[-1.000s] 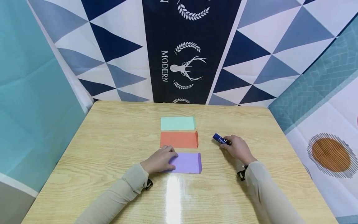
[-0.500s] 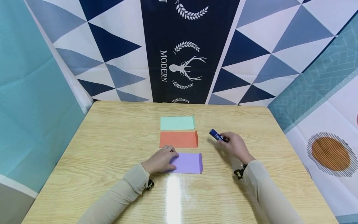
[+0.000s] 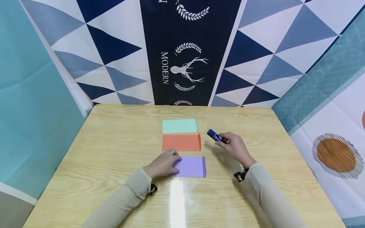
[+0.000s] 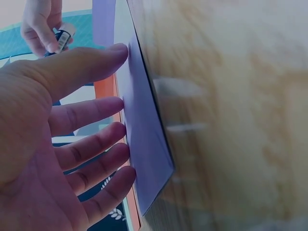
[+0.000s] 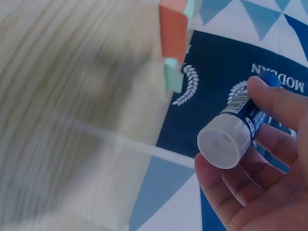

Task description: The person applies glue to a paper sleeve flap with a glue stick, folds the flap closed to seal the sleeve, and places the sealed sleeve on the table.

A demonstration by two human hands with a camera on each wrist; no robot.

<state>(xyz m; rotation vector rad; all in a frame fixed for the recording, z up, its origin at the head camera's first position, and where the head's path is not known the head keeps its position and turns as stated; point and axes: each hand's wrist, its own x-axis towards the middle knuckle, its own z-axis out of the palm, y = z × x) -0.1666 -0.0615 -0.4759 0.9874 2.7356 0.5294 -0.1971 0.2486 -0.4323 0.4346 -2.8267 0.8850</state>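
A purple paper envelope (image 3: 191, 167) lies flat on the table, its narrow flap at the right end. My left hand (image 3: 162, 163) rests on its left end; in the left wrist view the fingertips (image 4: 126, 150) and thumb touch the purple paper (image 4: 144, 130), the fingers fairly straight. My right hand (image 3: 235, 147) holds a dark blue glue stick (image 3: 214, 135) above the table, right of the envelopes, its blue end pointing up and left. Seen from the right wrist, thumb and fingers pinch the glue stick (image 5: 243, 109), its white base (image 5: 224, 142) facing the camera.
Behind the purple envelope lie an orange envelope (image 3: 181, 142) and a mint green envelope (image 3: 179, 126), both with flaps on the right. The wooden table (image 3: 119, 133) ends at a patterned cloth (image 3: 119, 53) at the back.
My right hand has lifted the glue stick slightly and carried it left toward the envelopes. My left hand stays on the purple envelope.
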